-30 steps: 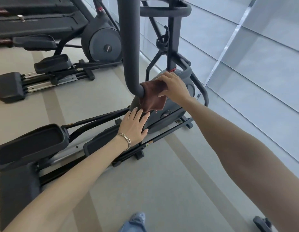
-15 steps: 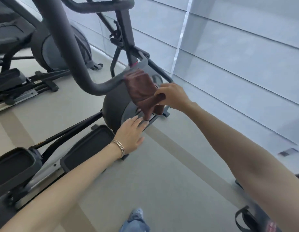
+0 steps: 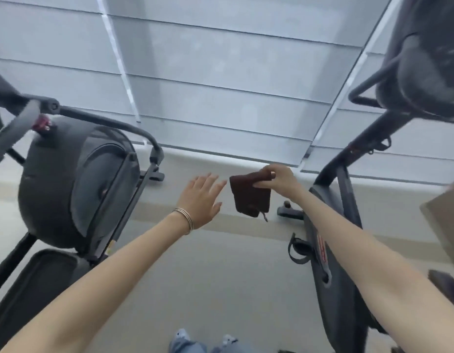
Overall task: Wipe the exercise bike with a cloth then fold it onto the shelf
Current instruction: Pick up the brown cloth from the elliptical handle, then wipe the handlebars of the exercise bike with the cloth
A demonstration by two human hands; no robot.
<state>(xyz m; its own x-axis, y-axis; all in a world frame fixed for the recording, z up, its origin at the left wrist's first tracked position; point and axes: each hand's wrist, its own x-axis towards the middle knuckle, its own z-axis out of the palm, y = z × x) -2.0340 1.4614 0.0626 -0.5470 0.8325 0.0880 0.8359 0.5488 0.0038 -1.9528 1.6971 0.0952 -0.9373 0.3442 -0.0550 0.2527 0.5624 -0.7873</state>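
Note:
A dark brown cloth [image 3: 248,197] hangs in the air over the floor, pinched at its top edge by my right hand [image 3: 278,179]. My left hand [image 3: 201,200] is open just left of the cloth, fingers spread, with thin bangles on the wrist; it touches nothing. The dark grey exercise machine I was wiping [image 3: 70,184] stands at the left, its round flywheel housing and a foot pedal [image 3: 29,291] in view. A black exercise bike [image 3: 332,271] stands at the right, behind my right forearm. No shelf is clearly visible.
Pale window blinds [image 3: 220,85] fill the far wall. A strip of grey and beige floor [image 3: 195,276] runs between the two machines. A tan box-like edge [image 3: 444,215] shows at the far right. My shoes [image 3: 180,337] are at the bottom.
My view swung to the right. My right hand pulled the cloth off the machine's handlebar into the air between the two machines. My left hand left the flywheel housing and now hovers beside the cloth.

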